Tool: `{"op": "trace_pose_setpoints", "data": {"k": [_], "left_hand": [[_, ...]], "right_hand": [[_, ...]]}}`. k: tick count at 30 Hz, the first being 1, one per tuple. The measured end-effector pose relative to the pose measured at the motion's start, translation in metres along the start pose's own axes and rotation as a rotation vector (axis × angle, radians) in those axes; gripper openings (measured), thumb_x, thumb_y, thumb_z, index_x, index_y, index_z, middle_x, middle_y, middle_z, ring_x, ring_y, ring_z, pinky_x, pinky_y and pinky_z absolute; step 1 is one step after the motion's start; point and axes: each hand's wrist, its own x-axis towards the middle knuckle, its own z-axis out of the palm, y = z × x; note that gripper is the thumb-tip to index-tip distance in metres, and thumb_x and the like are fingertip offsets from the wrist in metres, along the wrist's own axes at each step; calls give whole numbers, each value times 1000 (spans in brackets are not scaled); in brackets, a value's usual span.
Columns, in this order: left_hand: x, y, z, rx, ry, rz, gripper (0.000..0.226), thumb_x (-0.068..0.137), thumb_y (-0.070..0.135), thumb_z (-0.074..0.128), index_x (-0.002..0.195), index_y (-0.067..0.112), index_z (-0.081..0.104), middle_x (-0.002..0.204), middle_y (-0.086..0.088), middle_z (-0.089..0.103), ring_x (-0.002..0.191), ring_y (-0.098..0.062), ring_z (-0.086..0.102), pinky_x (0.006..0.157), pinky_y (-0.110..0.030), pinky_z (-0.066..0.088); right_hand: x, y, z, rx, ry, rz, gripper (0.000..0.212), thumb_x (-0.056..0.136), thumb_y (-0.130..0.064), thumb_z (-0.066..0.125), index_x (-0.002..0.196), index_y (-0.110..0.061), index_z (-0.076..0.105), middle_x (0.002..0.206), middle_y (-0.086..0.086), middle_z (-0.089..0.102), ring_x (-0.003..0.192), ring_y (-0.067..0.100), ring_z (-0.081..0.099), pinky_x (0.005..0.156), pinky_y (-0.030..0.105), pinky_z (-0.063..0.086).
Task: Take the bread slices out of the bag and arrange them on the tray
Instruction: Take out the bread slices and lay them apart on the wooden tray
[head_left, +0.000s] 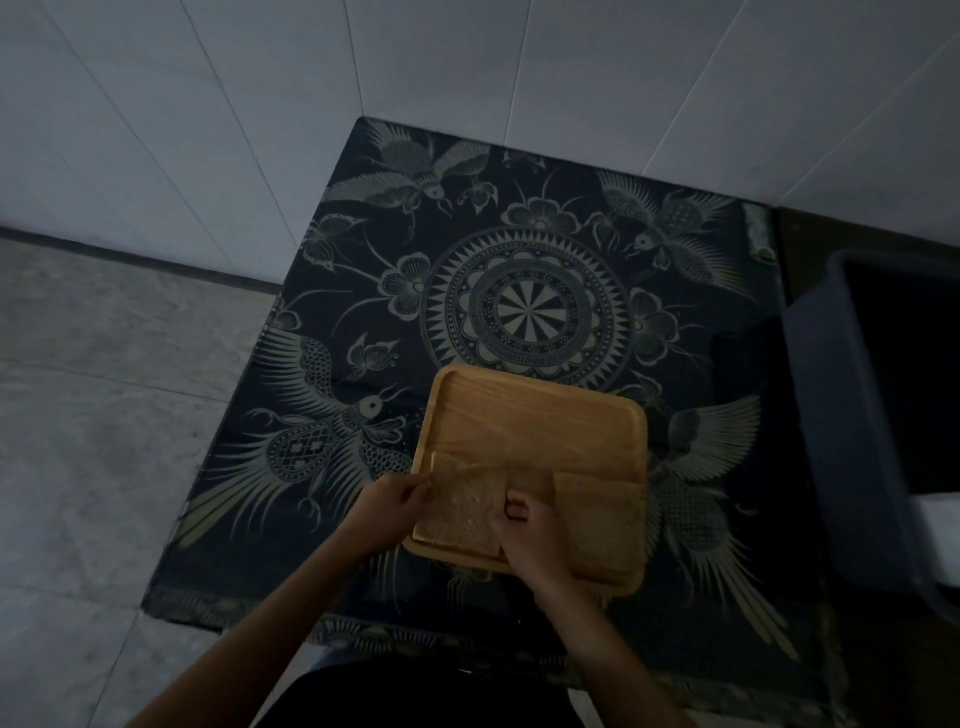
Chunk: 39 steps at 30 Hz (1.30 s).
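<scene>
1. Bread slices: two lie on the wooden tray (535, 415), both along its near edge. One bread slice (462, 512) sits at the near left corner, the other slice (597, 525) at the near right corner, with a strip of bare wood between them.

2. The tray rests on a dark table (519, 249) patterned with birds and a round medallion, towards the table's near edge and a little right of its middle. The far half of the tray is bare.

3. The left hand (395, 506) is at the left edge of the left slice, thumb and fingers closed in a light pinch on that edge. The light is dim, so I cannot swear how firm the grip is.

4. The right hand (524, 540) lies over the right side of the same slice, in the gap between the two slices, fingers curled and pressed together; a fingertip (515, 512) seems to bear on the slice's right edge.

5. To my eye this is the setting-down step: the left slice is being squared up in its corner.

6. I can see no bag anywhere. A dark bin (852, 415) stands beyond the table's right edge.

7. Next, I judge, both hands must let go without dragging the slice, then fetch another for the far half of the tray.
</scene>
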Motion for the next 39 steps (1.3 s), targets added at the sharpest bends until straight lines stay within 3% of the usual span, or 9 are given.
{"op": "trace_pose_setpoints", "data": {"k": [7,9,12,14,16,23,30,36,39], "left_hand": [[3,-4,-1,-89,2,-39,33,101,23,46,126,23,68,80,-16,75,68,-23,67,62,-30,48],[3,-5,-5,-152,6,-57,32,101,24,46,120,24,71,85,-15,76,78,-26,71,73,-41,57],[1,-4,-8,-196,-28,-56,22,100,28,47,91,29,66,99,-24,73,96,-39,69,86,-53,56],[1,-2,-8,-207,-36,-66,19,100,28,47,88,29,61,104,-27,71,100,-42,67,88,-55,55],[2,-1,-7,-224,-37,-76,22,100,27,48,93,32,68,103,-26,72,100,-42,68,88,-56,55],[2,0,-10,-330,-75,-111,33,92,39,52,78,64,69,107,-21,74,103,-39,69,94,-56,53],[9,-10,-8,-412,-97,-157,23,82,45,55,85,60,73,100,-4,78,101,-28,73,93,-51,56],[2,-6,-8,-360,-62,-145,26,82,41,54,78,55,75,103,-21,74,100,-38,70,93,-55,54],[-6,5,-11,-240,-28,-105,31,92,38,53,76,55,72,94,-10,77,89,-25,73,83,-41,58]], "right_hand": [[-1,-1,-1,4,-15,3,43,100,-32,64,139,-16,57,97,-21,57,92,3,62,88,35,60],[-2,0,-1,27,-19,6,44,100,-29,64,141,-15,55,103,-15,59,98,8,63,91,36,59],[-2,-1,-3,16,-23,-4,50,100,-30,63,147,-17,49,119,-5,62,109,15,63,94,34,57],[-2,-2,-3,18,-29,-13,53,100,-32,62,150,-18,47,117,-6,62,104,11,64,90,30,56],[-1,-2,-3,7,-34,-19,53,101,-34,61,150,-19,47,108,-11,59,95,5,61,85,28,57],[5,0,-3,1,-54,14,51,100,-32,62,148,-20,50,101,-18,57,99,10,62,94,37,58],[5,-3,-3,45,-49,38,50,101,-32,61,147,-21,50,127,-1,63,114,18,63,99,46,57],[5,1,-6,35,-73,33,50,99,-38,62,146,-25,51,125,-4,63,108,15,65,96,43,59],[4,0,-9,73,-98,29,52,99,-39,62,147,-24,50,126,-1,63,109,15,64,96,41,59]]}}
